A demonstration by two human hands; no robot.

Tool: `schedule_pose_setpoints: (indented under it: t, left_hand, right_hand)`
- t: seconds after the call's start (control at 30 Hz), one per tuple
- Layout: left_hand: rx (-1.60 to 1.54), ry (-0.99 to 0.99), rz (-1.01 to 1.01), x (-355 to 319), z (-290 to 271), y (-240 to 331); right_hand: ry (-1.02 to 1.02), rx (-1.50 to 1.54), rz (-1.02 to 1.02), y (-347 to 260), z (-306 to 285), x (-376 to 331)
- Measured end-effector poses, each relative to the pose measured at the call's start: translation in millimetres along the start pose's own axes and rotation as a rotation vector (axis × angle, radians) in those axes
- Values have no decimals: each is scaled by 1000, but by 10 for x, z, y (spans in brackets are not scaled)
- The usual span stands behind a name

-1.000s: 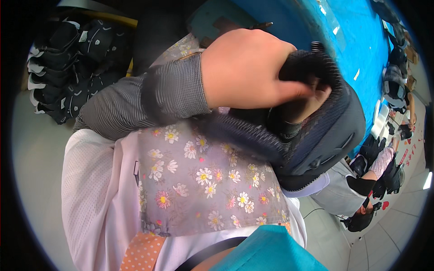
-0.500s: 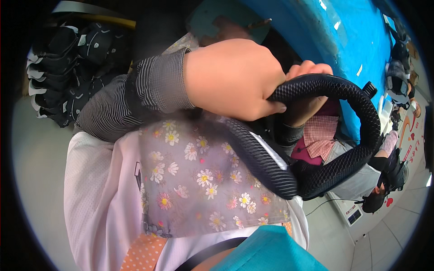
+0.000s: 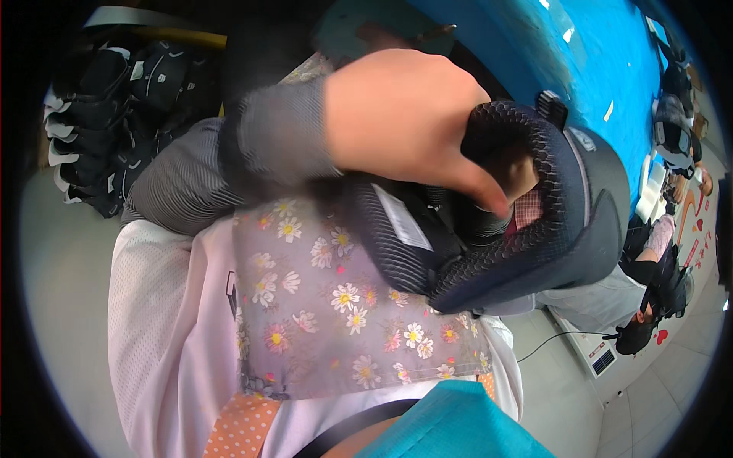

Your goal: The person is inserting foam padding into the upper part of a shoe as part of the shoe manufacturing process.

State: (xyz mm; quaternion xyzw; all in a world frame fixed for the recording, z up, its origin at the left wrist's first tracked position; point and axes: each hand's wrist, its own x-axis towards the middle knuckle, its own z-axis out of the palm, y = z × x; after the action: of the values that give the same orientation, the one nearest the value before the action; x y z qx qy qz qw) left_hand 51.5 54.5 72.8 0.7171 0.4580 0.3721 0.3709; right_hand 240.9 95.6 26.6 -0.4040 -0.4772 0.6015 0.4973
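Note:
In front of my lap is a black shoe upper (image 3: 588, 191) with a padded honeycomb-textured collar, a white label (image 3: 401, 216) inside and a black pull tab (image 3: 551, 109). My left hand (image 3: 416, 122) comes in from the left in a grey striped sleeve. It grips the near upper part of the collar, its thumb stretched over the opening and its other fingers hidden. Through the opening shows part of my right hand (image 3: 518, 174) with a dark cuff; its fingers are hidden behind the collar.
Stacked black shoe uppers (image 3: 114, 122) with white edges stand at the left. A blue covered surface (image 3: 527, 61) runs along the far right. A slim stick (image 3: 437, 32) lies at the top. Another person in grey (image 3: 595, 305) sits at the right. A floral apron (image 3: 336, 305) covers my lap.
The shoe upper has turned, its grey outer side now showing at the right, and its lower end has shifted left. My left thumb has stretched out over the opening. My right fingers have gone out of view.

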Motion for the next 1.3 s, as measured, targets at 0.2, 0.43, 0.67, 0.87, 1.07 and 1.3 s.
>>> schedule_pose_setpoints:
  t: [0.2, 0.43, 0.67, 0.87, 1.07, 1.3]
  left_hand:
    - [41, -60, -81, 27, 73, -152]
    - [-262, -242, -214, 87, -36, -129]
    - [-388, -266, -9, 92, 21, -175]
    - [-81, -582, -511, 63, -73, -60]
    - [-515, -568, -387, 88, 37, -7]
    - [-594, -509, -445, 50, -52, -56]
  right_hand:
    - [-148, 38, -39, 111, -216, 18]
    - [-175, -346, -304, 162, -103, -140]
    - [-179, 15, -15, 181, -82, -156]
    - [-99, -44, 79, 134, -187, -230]
    - [-597, -340, 379, 222, -491, 15]
    - [-318, -68, 327, 129, -160, -292]
